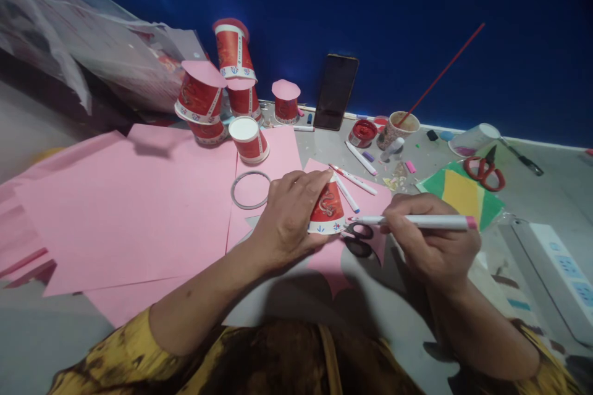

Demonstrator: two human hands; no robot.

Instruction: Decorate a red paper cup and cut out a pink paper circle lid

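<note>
My left hand [290,213] is wrapped round a red paper cup [327,205], which leans over with its white rim toward me. Small blue marks and a pinkish one show on that rim. In my right hand [430,241] is a white marker [426,221] with a pink end, held like a pen. Its tip is right at the cup's rim; whether it touches I cannot tell. Behind the cup lie a blue-ended marker [347,194] and a red-tipped marker [354,180]. Black-handled scissors [359,250] lie below the rim, on cut pink paper [334,271].
Pink sheets [139,210] spread on the left, with a grey ring [232,191] beside my left hand. Stacked red cups [200,99] stand behind. A phone [336,91] leans on the blue wall. Red-handled scissors [498,180] and a power strip [551,271] lie right.
</note>
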